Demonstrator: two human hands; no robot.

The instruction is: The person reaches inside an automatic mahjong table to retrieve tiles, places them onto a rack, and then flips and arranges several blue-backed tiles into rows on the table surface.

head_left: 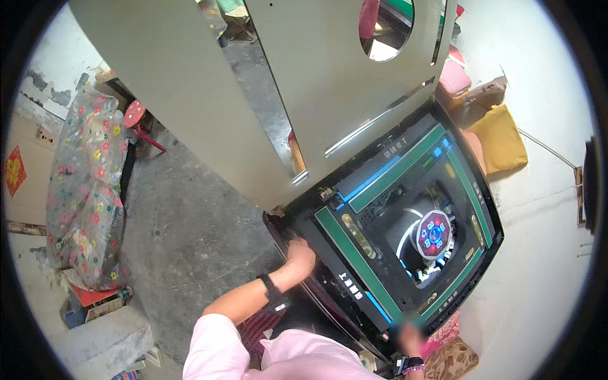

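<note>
An automatic mahjong table (392,297) stands in front of me, tilted in view, with a black frame and green strips. At its middle sits a round control dial (434,234) with lit symbols, white parts and a curved white ring round it. My left hand (300,254), with a black watch on the wrist, is curled over the table's left rim; its fingertips are partly hidden. At the near right corner my right hand (410,334) touches or hovers over the frame. It is blurred, so its fingers cannot be made out. Beaded and dark bands circle that wrist.
A large grey-beige panel (342,82) with slots and a round hole rises at the table's far side. To the left are a flowered, plastic-covered seat (88,196) and a red stool (135,114). A yellow cushion (500,139) lies at right, beside a white wall.
</note>
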